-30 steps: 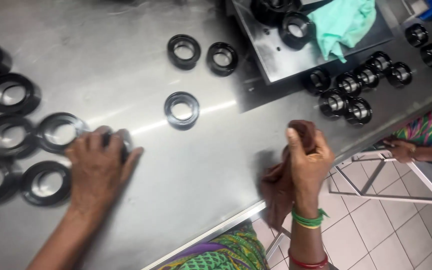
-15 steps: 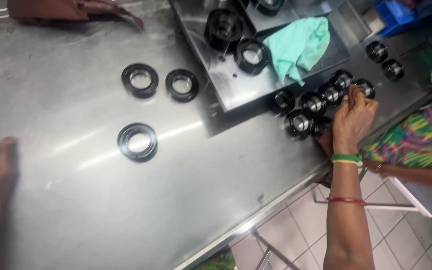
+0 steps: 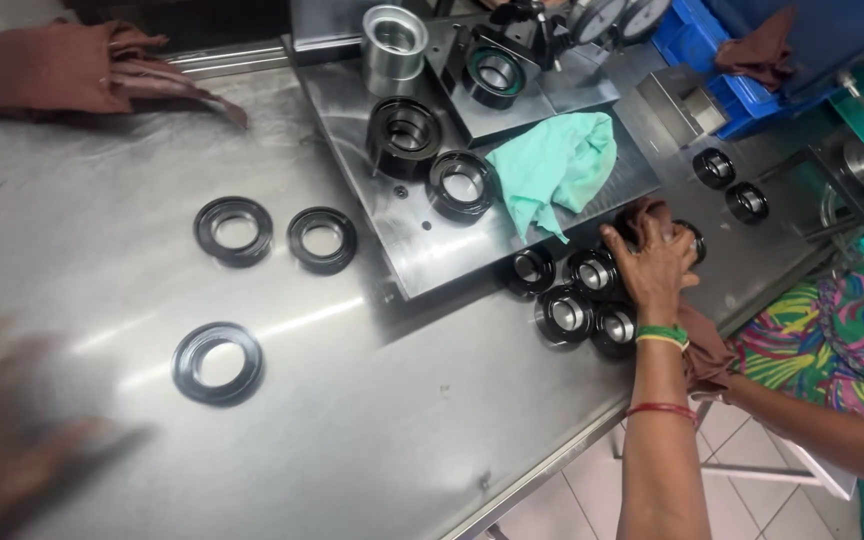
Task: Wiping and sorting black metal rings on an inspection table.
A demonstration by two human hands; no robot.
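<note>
The right hand [image 3: 655,262] lies right of the frame's centre, fingers spread and curled down over a brown cloth [image 3: 642,215] bunched on top of a black bearing ring [image 3: 690,240]. It presses cloth and ring together rather than pinching either; only the ring's right edge shows past the knuckles. The thumb reaches left toward a cluster of black bearing rings [image 3: 572,290], four of them close together on the steel table [image 3: 352,420], with the nearest just beside the palm. Each ring is thick, dark and glossy, with a bright metal bore.

The right forearm rises straight from the bottom edge to the wrist, which carries a green and yellow bangle [image 3: 663,336] and, lower down, a thin red thread. The wrist bends slightly so the palm faces down and away.

The left hand [image 3: 12,430] is a blur at the lower left corner; whether it is open or closed I cannot tell, and nothing can be made out in it. Nearest to it is a flat black seal ring [image 3: 217,362], with two more flat rings [image 3: 277,233] side by side above that.

A raised steel plate [image 3: 422,250] at upper centre bears larger black rings and a crumpled green cloth [image 3: 557,165]. Another brown cloth [image 3: 72,68] lies at upper left.
</note>
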